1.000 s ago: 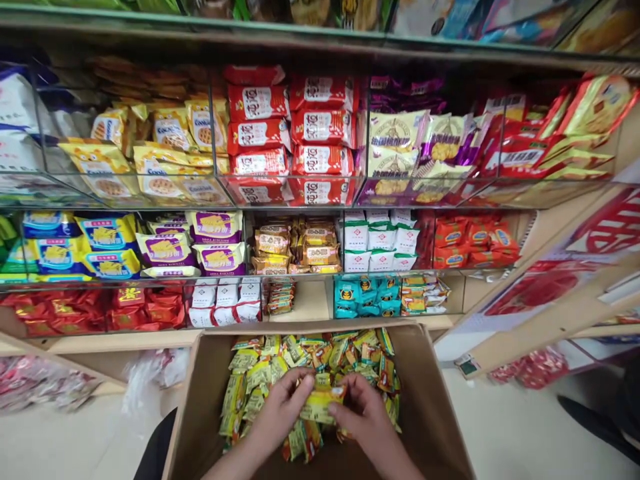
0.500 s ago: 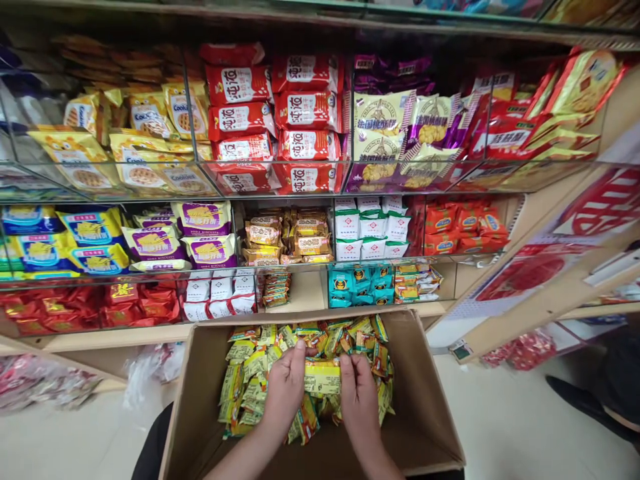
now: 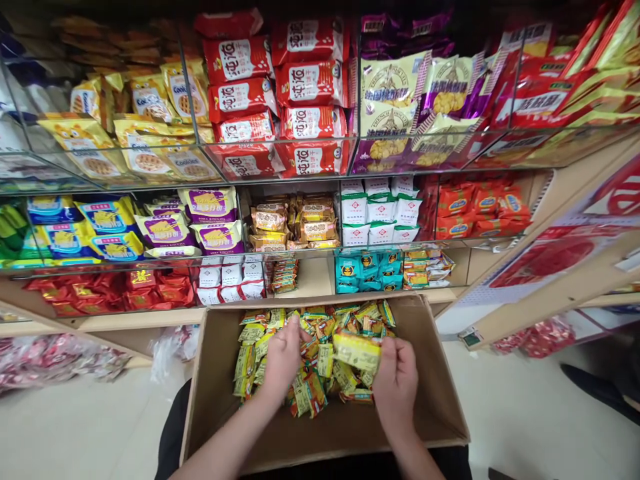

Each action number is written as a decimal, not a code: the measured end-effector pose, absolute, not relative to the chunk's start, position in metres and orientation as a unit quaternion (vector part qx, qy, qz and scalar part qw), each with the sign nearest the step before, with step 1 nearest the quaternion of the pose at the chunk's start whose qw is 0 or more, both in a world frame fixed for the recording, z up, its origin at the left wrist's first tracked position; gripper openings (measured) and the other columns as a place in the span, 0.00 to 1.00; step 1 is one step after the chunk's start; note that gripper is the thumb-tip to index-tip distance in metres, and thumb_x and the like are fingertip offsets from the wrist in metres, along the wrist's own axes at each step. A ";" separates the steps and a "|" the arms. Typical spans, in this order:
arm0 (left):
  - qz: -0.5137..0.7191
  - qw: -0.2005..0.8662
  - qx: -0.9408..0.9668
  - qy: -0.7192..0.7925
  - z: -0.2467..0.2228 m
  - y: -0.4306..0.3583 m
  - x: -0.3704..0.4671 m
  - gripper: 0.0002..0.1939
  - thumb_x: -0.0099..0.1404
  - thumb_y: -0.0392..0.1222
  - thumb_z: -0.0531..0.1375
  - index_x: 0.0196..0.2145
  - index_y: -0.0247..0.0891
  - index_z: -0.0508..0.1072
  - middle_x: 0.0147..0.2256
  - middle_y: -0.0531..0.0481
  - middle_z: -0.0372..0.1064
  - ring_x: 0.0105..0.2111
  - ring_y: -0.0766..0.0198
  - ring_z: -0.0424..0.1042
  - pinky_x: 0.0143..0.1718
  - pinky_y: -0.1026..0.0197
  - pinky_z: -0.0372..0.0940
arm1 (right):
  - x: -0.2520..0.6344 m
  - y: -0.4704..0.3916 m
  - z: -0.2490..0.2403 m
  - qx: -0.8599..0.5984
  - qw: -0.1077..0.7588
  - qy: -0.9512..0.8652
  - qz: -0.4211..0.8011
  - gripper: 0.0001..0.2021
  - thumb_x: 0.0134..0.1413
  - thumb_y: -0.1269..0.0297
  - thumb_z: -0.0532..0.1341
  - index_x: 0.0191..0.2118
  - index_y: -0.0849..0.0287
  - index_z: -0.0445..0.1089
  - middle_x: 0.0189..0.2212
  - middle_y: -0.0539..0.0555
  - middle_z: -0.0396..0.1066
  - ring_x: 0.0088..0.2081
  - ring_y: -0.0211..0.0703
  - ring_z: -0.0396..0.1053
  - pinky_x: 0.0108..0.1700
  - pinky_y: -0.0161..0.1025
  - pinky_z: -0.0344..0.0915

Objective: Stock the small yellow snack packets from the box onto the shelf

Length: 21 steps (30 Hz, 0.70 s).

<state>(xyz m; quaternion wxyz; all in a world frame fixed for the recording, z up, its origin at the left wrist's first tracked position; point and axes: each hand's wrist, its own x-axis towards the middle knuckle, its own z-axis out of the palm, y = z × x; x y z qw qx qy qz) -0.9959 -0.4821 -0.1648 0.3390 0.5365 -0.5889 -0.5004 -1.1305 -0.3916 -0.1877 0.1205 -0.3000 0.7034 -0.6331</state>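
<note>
An open cardboard box rests in front of me, with many small yellow-and-orange snack packets loose inside it. My right hand pinches one yellow snack packet by its right end, holding it up over the pile. To its left, my left hand is also above the packets, apart from the held one. Its thumb points up and its fingers are curled closed; whether anything is between them is hidden.
Behind the box rise glass-fronted shelves filled with wrapped biscuits. In the lowest row, a compartment has a small stack of packets at its left, beside teal packets. A person's dark shoe is on the floor at right.
My left hand has let go of the yellow packet's left end and moved away from it. My right hand has carried the packet to the right. The view has shifted slightly.
</note>
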 end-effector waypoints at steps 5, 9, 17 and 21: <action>-0.726 0.206 0.480 -0.448 -0.147 -0.479 -0.993 0.25 0.55 0.62 0.47 0.32 0.37 0.67 0.23 0.52 0.65 0.19 0.68 0.63 0.21 0.65 0.59 | -1.142 -0.384 -0.185 -0.500 -0.036 0.667 -0.552 0.06 0.54 0.66 0.51 0.30 0.59 0.62 0.23 0.50 0.61 0.26 0.36 0.60 0.28 0.33 0.57; -0.863 0.155 0.357 -0.323 -0.136 -0.463 -1.001 0.17 0.56 0.54 0.54 0.38 0.39 0.64 0.36 0.47 0.69 0.30 0.64 0.70 0.32 0.61 0.63 | -1.126 -0.378 -0.182 -0.690 -0.069 0.548 -0.468 0.04 0.49 0.70 0.57 0.33 0.57 0.66 0.25 0.51 0.64 0.30 0.39 0.60 0.32 0.36 0.59; -0.853 0.281 0.316 -0.305 -0.140 -0.462 -0.999 0.12 0.55 0.38 0.58 0.39 0.42 0.65 0.40 0.51 0.68 0.38 0.64 0.69 0.41 0.60 0.60 | -1.110 -0.374 -0.190 -0.458 0.127 0.638 -0.606 0.08 0.50 0.66 0.55 0.39 0.58 0.63 0.36 0.55 0.64 0.38 0.41 0.64 0.38 0.39 0.63; -0.833 0.302 0.331 -0.325 -0.140 -0.459 -1.000 0.17 0.53 0.40 0.60 0.41 0.44 0.63 0.42 0.52 0.67 0.40 0.64 0.67 0.39 0.62 0.60 | -1.112 -0.382 -0.194 -0.374 0.323 0.612 -0.618 0.15 0.50 0.60 0.56 0.43 0.60 0.60 0.37 0.56 0.66 0.38 0.41 0.66 0.38 0.37 0.65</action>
